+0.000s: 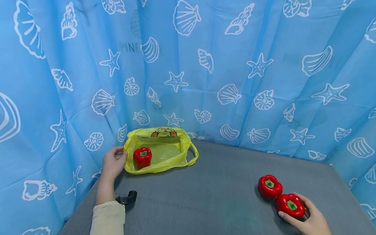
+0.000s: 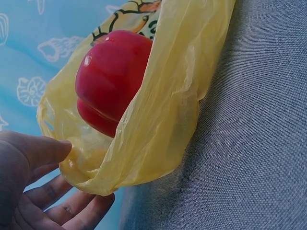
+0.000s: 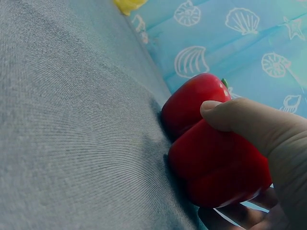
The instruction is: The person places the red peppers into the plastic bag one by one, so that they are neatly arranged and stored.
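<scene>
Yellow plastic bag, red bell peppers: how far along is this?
Done: one red bell pepper is inside the yellow plastic bag, whose edge the left hand holds. In hand: the right hand grips a second pepper. Apparently left: bagging that one and the third pepper beside it.

A curtained-off corner, kind of room unclear
Blue shell-print curtain fills the frame's top and sides; grey cloth spans bottom centre.

The grey cloth surface carries a yellow bag (mouth open), a red pepper and a second pepper.
</scene>
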